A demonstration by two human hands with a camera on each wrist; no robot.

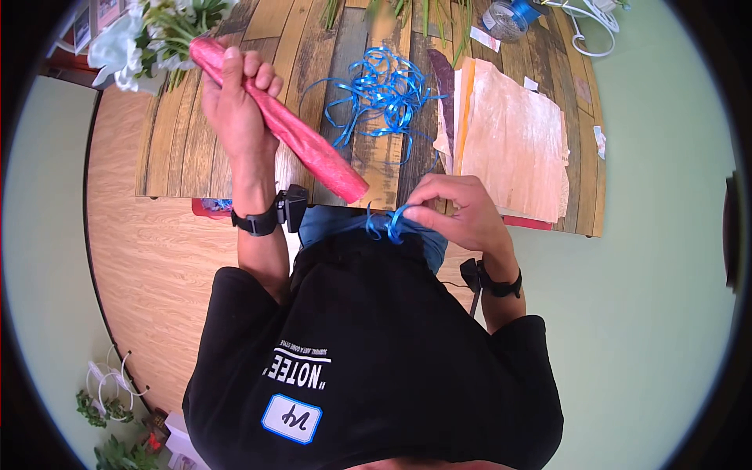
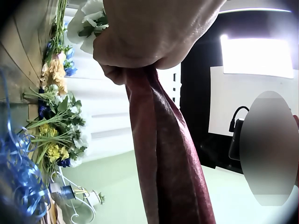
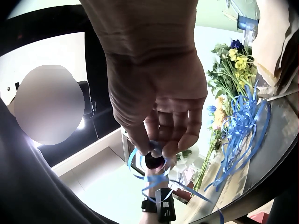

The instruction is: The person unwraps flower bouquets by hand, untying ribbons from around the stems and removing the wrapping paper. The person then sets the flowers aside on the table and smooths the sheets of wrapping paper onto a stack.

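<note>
My left hand [image 1: 237, 113] grips a rolled sheet of red wrapping paper [image 1: 309, 145] near its upper end. The roll slants down toward the table's front edge, and its folds [image 2: 161, 149] show below the hand in the left wrist view. White flowers [image 1: 129, 51] appear just beyond the upper end. My right hand [image 1: 466, 213] pinches a blue ribbon [image 1: 395, 225] between thumb and forefinger, close to the roll's lower end. Loops of that ribbon hang over the table's front edge. In the right wrist view, the roll's dark open end [image 3: 154, 161] lies behind the fingertips.
A tangle of blue ribbon [image 1: 384, 94] lies mid-table [image 1: 176, 164]. Stacked wrapping sheets [image 1: 513, 141] lie to the right, reaching the front edge. A ribbon spool [image 1: 526, 11] is at the back right, near a clear container [image 1: 505, 22]. Bunches of flowers [image 2: 60, 126] line the far side.
</note>
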